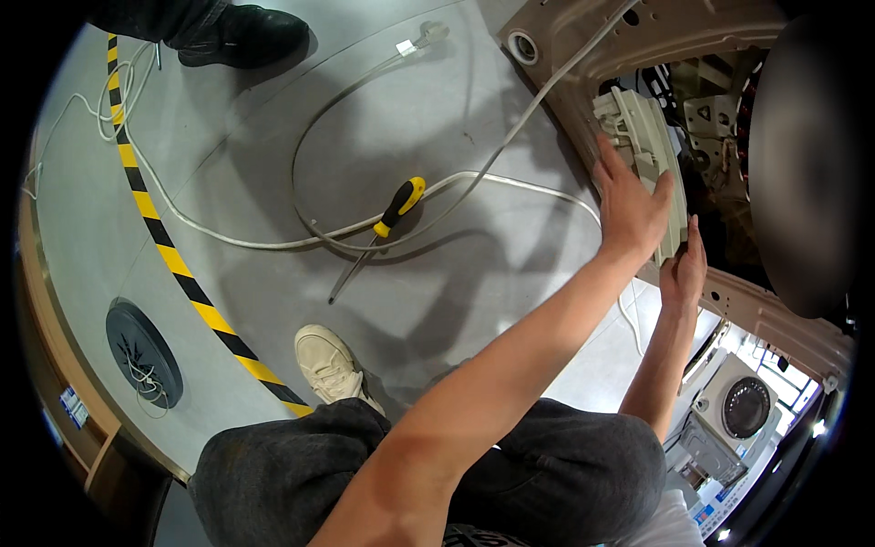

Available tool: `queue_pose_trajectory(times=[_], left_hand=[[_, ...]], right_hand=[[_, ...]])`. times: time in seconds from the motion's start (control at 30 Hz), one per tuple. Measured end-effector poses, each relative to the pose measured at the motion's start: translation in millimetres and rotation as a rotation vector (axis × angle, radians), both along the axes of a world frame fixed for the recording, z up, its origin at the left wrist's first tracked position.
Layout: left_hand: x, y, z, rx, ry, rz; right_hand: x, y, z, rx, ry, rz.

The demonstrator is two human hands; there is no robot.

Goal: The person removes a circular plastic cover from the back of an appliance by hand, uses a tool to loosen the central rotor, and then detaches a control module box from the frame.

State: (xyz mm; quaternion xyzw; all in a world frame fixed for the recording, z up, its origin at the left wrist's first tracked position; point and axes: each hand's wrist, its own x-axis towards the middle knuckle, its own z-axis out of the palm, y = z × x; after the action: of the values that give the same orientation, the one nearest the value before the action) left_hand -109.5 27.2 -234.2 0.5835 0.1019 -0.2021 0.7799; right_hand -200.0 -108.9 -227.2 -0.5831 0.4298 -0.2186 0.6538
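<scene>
A long off-white plastic housing (649,137) with moulded ribs and clips stands at the opening of a brown metal appliance cabinet (565,87), at the upper right. My left hand (635,208) grips its near side, thumb and fingers apart along the plastic. Around the lower end of the housing, my right hand (685,269) supports it, with fingers partly hidden behind it. Wiring and metal brackets (711,123) show inside the cabinet beyond the housing. A large grey rounded part (807,173) fills the opening's right side, blurred.
A yellow-black screwdriver (398,208) lies on the grey floor across a white cable (246,243). A grey hose (305,137) loops beside it. Yellow-black tape (164,239) runs down the left, near a dark round base (144,351). Another person's black shoe (246,38) is at the top.
</scene>
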Motion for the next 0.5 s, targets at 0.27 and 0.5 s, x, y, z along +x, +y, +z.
queue_pose_trajectory(times=[0.27,0.5], left_hand=[[-20,-10,-28,-0.230,0.055,0.021],[-15,25,-23,-0.461,0.346,-0.221]], right_hand=[[2,-9,-8,-0.006,-0.015,0.007],[-1,11,-1,-0.123,-0.036,0.239]])
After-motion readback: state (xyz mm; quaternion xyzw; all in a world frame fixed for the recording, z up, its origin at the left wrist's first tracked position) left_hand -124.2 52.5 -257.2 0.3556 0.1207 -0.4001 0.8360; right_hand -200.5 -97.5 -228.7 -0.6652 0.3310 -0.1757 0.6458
